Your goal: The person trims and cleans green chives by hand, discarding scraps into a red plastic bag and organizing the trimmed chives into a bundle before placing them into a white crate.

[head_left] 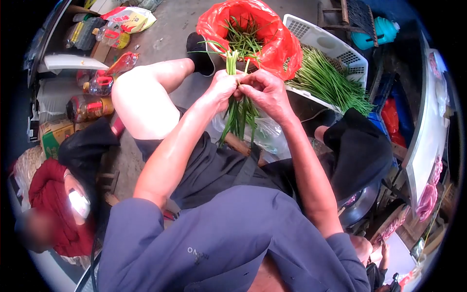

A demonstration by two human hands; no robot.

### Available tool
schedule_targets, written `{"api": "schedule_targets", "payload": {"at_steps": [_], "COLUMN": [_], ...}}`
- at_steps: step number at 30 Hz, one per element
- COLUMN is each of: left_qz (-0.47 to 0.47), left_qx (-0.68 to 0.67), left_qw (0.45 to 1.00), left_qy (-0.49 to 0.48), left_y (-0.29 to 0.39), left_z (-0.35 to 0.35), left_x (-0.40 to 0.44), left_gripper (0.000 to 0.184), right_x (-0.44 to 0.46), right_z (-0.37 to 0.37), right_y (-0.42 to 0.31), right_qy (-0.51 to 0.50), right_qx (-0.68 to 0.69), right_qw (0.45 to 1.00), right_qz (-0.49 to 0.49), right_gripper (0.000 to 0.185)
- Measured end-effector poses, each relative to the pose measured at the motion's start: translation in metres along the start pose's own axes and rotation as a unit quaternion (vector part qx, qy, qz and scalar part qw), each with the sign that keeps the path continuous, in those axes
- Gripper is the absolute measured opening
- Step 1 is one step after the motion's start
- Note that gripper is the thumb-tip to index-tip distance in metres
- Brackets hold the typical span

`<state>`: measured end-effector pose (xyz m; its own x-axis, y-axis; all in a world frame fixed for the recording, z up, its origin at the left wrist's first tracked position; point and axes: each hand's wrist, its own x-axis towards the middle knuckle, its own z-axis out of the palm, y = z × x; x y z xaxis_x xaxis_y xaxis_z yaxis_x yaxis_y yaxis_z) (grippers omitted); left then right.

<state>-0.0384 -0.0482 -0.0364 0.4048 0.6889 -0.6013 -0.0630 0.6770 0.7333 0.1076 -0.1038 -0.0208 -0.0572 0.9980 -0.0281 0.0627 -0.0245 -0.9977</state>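
Note:
My left hand [224,89] is closed around a bunch of green chives [238,119], pale cut ends up and leaves hanging below. Beside it my right hand [266,90] pinches a chive stalk at the bunch, fingertips close to the left thumb. Just beyond the hands stands a red plastic bag [214,22], its mouth wide, with loose green trimmings [243,36] inside. To its right, a white plastic basket [311,29] holds a large heap of long chives [331,80]. Clear plastic [267,134] lies under the hanging leaves.
Oil bottles [92,108] and a carton [56,136] line the left side. A person in a dark red top [46,194] sits at left with a phone [79,203]. A teal container [382,31] and a wooden stool [343,14] are at far right; another person's arm shows lower right.

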Motion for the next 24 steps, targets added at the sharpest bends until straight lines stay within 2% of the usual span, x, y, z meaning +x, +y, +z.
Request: {"api": "schedule_targets", "payload": {"at_steps": [1,5,7,8,10,12,13,14,16,18,20,24], "left_qz": [0.0,0.008,0.016,0.034,0.051,0.092,0.154,0.154,0.246,0.277,0.268,0.157], "left_qx": [-0.007,-0.015,-0.018,-0.007,0.003,0.083,0.116,0.116,0.253,0.272,0.122,0.048], "left_qw": [1.0,1.0,1.0,0.999,0.997,0.98,0.968,0.968,0.918,0.906,0.953,0.984], "left_qy": [0.005,0.009,0.019,0.042,0.065,0.158,0.164,0.162,0.183,0.168,0.071,-0.062], "left_y": [0.0,0.003,0.003,0.001,0.0,0.0,0.0,0.001,0.004,0.007,0.008,0.009], "left_z": [0.0,0.005,0.003,-0.002,-0.007,-0.01,-0.011,-0.013,-0.016,-0.014,-0.006,0.012], "left_x": [0.001,-0.002,-0.001,0.002,0.005,0.008,0.01,0.013,0.015,0.015,0.012,-0.002], "left_gripper": [0.008,0.008,0.007,0.008,0.01,0.008,0.011,0.011,0.013,0.015,0.015,0.018], "right_x": [0.0,-0.002,-0.004,-0.004,-0.004,-0.003,-0.002,-0.001,0.0,-0.001,0.0,-0.001], "right_z": [-0.003,-0.002,0.0,-0.003,-0.017,-0.031,-0.038,-0.045,-0.056,-0.062,-0.063,-0.051], "right_y": [0.003,0.005,-0.001,-0.003,-0.011,-0.012,-0.013,-0.012,-0.012,-0.011,-0.007,0.002], "right_qy": [-0.002,0.0,0.037,0.046,0.076,0.113,0.123,0.133,0.14,0.134,0.12,0.087], "right_qx": [-0.102,-0.113,0.055,0.09,0.099,0.15,0.185,0.22,0.254,0.269,0.254,0.217], "right_qw": [0.994,0.991,0.997,0.991,0.986,0.976,0.969,0.96,0.951,0.948,0.952,0.958], "right_qz": [-0.034,-0.069,0.046,0.086,0.107,0.111,0.109,0.108,0.103,0.108,0.123,0.164], "right_gripper": [0.014,0.012,0.012,0.012,0.015,0.016,0.016,0.015,0.014,0.014,0.014,0.014]}}
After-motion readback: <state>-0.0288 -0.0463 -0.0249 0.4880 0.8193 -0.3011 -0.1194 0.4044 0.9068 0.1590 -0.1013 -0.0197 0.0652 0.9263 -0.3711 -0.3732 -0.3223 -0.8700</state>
